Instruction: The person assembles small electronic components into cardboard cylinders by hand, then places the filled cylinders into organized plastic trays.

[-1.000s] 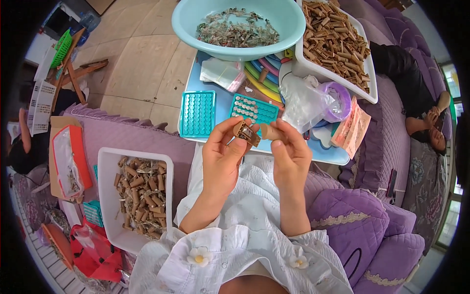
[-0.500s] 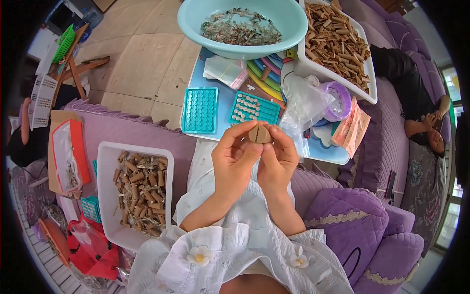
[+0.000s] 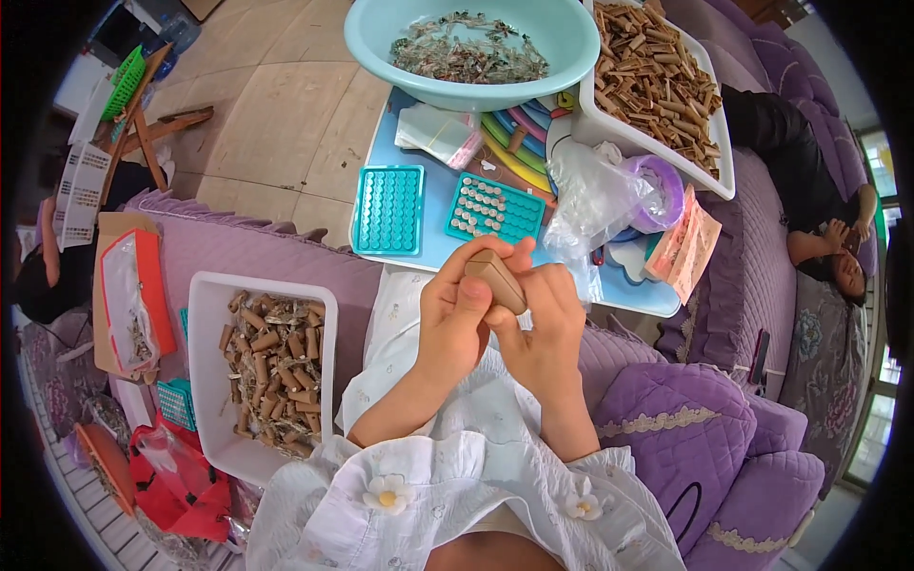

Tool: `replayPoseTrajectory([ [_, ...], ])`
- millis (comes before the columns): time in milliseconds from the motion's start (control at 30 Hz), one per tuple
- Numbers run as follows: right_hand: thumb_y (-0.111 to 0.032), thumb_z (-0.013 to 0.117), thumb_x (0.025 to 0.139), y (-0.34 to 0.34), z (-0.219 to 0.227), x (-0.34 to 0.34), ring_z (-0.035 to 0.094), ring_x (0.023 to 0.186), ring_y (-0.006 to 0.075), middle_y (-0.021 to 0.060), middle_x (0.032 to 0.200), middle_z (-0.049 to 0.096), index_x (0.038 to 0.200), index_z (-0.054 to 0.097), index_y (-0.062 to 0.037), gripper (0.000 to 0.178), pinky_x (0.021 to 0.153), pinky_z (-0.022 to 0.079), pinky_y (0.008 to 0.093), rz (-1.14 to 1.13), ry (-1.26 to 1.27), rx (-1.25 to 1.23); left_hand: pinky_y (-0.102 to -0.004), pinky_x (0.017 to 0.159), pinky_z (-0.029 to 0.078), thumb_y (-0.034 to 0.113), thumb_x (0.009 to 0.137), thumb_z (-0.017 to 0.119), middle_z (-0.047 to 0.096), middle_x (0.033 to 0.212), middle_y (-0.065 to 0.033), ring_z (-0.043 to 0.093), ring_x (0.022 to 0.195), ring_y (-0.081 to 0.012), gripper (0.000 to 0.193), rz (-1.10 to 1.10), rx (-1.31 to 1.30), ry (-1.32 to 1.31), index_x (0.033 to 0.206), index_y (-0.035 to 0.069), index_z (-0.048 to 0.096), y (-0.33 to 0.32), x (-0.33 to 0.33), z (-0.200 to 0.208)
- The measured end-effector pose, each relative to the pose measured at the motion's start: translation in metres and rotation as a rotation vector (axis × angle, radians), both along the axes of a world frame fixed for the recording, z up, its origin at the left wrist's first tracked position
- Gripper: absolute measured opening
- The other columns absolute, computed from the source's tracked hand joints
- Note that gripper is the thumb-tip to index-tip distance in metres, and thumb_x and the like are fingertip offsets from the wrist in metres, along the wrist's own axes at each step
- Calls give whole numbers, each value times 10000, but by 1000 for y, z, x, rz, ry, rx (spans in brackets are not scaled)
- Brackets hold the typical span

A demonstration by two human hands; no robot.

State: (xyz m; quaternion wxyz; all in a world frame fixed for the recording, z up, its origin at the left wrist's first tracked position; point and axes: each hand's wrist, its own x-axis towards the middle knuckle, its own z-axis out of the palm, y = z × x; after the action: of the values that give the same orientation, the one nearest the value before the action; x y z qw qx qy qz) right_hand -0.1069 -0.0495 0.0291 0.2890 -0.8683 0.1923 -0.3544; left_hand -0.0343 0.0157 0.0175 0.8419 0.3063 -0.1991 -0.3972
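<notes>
Between my hands, over my lap, is a short brown cardboard tube (image 3: 502,284), tilted so that its smooth side and one end show. My left hand (image 3: 451,328) is closed round its upper left end, thumb on the near side and fingers behind. My right hand (image 3: 543,338) has its fingers curled against the tube's lower right end, with the thumb below. Just beyond them lies a teal tray (image 3: 522,215) of round cups, partly filled with small pale discs. A second teal tray (image 3: 388,211) stands to its left with no discs in it.
A white bin (image 3: 330,381) at my left holds brown tubes and clear bits. On the low blue table are a light-blue basin (image 3: 367,59) of small clear pieces, plastic bags (image 3: 581,195) and a purple tape roll (image 3: 678,195). A white tub (image 3: 725,181) holds brown pieces. Another person (image 3: 809,190) lies at right.
The tube has turned from end-on to tilted, showing its side. My right thumb has dropped away from the left thumb, and the right hand has shifted slightly down and right.
</notes>
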Motion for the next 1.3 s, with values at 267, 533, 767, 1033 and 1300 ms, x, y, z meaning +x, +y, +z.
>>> replayPoseTrajectory([
  [267, -143, 612, 550, -5, -24, 11, 354, 527, 210, 59, 548, 364, 530, 422, -53, 211, 461, 297, 296, -160, -371, -87, -265, 795, 418, 330, 826, 479, 501, 894, -53, 483, 937, -162, 395, -227, -129, 382, 1036, 2, 416, -11, -5, -8],
  [533, -61, 525, 695, -55, -21, -18, 519, 687, 259, 104, 755, 530, 776, 536, -24, 90, 592, 420, 336, 123, -101, -15, -419, 853, 392, 329, 826, 478, 452, 889, -12, 497, 945, -210, 358, -3, 28, 286, 1052, 70, 377, -22, 12, -23],
  [767, -32, 490, 725, -223, -49, -69, 558, 713, 291, 132, 789, 575, 852, 562, -11, 148, 619, 432, 352, -593, 333, -4, -186, 415, 357, 402, 809, 482, 432, 775, -2, 417, 536, -72, 367, 60, 169, 187, 1004, 103, 395, -13, 40, -32],
  [1033, -17, 510, 670, -269, -78, -60, 549, 792, 312, 134, 800, 589, 857, 568, -47, 198, 689, 433, 390, -375, 807, -267, -158, 354, 165, 504, 801, 406, 307, 581, 37, 220, 421, -32, 421, -120, 225, 87, 944, 108, 396, -22, 27, -26],
  [1300, -69, 525, 683, -263, -44, -73, 573, 700, 299, 155, 753, 591, 846, 571, -34, 173, 635, 449, 360, -275, 506, -1, -168, 413, 229, 441, 861, 324, 339, 638, 27, 272, 479, -45, 400, -140, 211, 104, 1003, 78, 411, -23, 29, -26],
])
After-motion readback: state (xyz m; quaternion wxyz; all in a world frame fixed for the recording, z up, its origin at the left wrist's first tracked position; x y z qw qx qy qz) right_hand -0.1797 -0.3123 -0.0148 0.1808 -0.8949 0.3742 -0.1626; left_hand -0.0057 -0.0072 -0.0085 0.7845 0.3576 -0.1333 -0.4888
